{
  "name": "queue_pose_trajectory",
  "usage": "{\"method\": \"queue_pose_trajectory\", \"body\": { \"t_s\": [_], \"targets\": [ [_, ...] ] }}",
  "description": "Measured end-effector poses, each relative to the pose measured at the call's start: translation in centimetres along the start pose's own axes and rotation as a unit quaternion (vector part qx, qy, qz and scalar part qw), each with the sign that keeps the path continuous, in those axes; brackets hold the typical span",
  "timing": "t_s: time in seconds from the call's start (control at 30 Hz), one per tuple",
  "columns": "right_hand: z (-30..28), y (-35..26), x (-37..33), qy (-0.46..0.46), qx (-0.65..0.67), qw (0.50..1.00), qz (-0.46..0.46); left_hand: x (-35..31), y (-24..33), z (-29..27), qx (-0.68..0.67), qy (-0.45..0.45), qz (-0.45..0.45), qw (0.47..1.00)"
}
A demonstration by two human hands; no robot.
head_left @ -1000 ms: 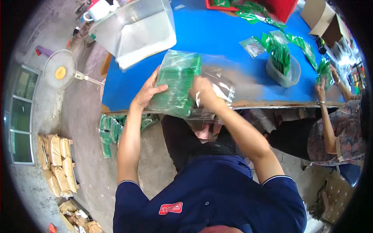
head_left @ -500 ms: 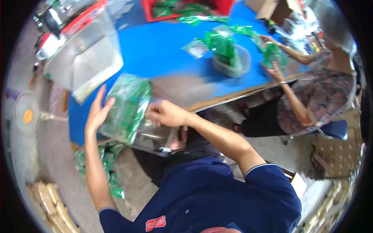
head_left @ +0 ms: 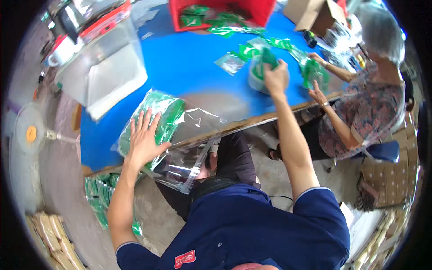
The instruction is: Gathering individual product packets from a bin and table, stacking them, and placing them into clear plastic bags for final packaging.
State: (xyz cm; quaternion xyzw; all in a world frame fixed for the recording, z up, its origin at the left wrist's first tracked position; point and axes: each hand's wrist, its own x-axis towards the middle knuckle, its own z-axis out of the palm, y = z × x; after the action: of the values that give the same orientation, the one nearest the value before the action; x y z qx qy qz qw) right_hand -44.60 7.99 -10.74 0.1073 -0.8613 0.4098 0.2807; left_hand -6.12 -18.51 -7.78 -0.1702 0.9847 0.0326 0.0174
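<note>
My left hand (head_left: 145, 143) lies with its fingers spread on a large clear plastic bag (head_left: 198, 123) near the table's front edge. Green packets (head_left: 170, 112) fill the bag's left part, while its other end hangs loose over the edge. Farther right, my right hand (head_left: 276, 77) closes around a bunch of green packets (head_left: 268, 58) at a translucent tub (head_left: 258, 82). The tub's inside is mostly hidden by that hand and the packets.
Around the tub lie loose green packets (head_left: 231, 62). A red bin (head_left: 220, 28) stands at the back, a clear box (head_left: 108, 72) at the left. On the right, a seated co-worker (head_left: 362, 108) handles a green packet (head_left: 313, 73). Several bagged green packs (head_left: 101, 193) sit below the table's left end.
My right hand has moved from the bag to the tub and gripped green packets there. My left hand has shifted from the bag's side onto its top, and the bag lies flatter.
</note>
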Motion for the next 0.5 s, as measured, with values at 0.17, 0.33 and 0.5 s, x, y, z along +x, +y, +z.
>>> {"method": "queue_pose_trajectory", "body": {
  "t_s": [0.17, 0.33, 0.5],
  "targets": [
    [-3.9, 2.9, 3.8, -0.037, 0.199, 0.977, 0.064, 1.8, -4.8, -2.8, 0.006, -0.097, -0.068, 0.993],
    [-8.3, -7.1, 1.5, -0.115, 0.287, 0.947, -0.084, 3.2, -0.8, -3.8, -0.258, 0.208, 0.016, 0.943],
    [-5.8, -11.4, -2.7, -0.539, 0.234, 0.794, -0.153, 7.6, 8.3, -0.2, -0.483, 0.233, 0.138, 0.833]
  ]
}}
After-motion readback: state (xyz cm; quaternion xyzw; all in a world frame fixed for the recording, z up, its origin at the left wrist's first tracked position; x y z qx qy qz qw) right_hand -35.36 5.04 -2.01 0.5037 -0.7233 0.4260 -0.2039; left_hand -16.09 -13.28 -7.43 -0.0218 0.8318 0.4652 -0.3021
